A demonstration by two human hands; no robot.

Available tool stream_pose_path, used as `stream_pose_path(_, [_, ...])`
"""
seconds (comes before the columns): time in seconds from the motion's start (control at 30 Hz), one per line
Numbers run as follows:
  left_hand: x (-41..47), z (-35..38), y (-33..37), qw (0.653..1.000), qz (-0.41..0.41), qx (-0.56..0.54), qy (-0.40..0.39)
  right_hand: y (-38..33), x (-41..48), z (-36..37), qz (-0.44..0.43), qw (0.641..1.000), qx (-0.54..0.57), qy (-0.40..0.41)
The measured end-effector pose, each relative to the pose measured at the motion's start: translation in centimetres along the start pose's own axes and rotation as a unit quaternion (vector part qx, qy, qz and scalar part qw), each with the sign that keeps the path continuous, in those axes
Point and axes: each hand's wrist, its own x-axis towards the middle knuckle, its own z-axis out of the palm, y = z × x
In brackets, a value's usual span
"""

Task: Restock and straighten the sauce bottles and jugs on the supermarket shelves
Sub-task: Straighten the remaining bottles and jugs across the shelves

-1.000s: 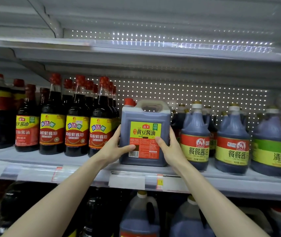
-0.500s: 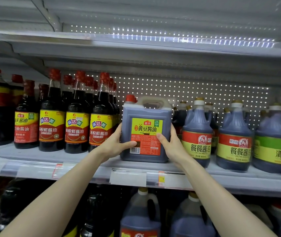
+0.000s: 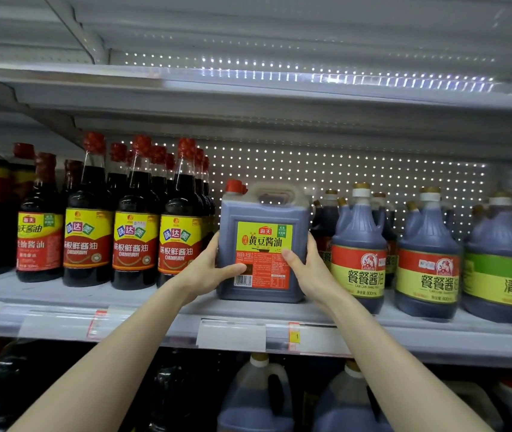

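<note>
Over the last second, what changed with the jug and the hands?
The jug slid slightly back on the shelf, away from its front edge. Nothing was taken hold of or let go: the left hand and right hand grip its sides as before, thumbs on its front. The jug stays upright, and the bottles on either side have not moved.

Only slight change. The square jug (image 3: 262, 210) seems set a shade deeper on the shelf (image 3: 61, 297); its base now lies a little further behind the base of the bottle (image 3: 359, 244) on its right than it did a second ago; the whole row, which rode higher in view half a second ago, sits lower again, about where it first was.
</note>
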Motion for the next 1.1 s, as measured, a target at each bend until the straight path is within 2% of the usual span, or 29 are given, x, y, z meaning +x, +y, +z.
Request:
stream_pose_path(0.47, [1.1, 0.1, -1.1, 1.0, 0.008, -0.023, -0.001, 0.5, 0.7, 0.3, -0.004, 1.0, -0.003, 0.003])
stream_pose_path(1.1, [1.9, 0.5, -1.5, 1.0, -0.018, 0.0, 0.012, 1.1, 1.7, 0.6, 0.022, 1.0, -0.001, 0.012])
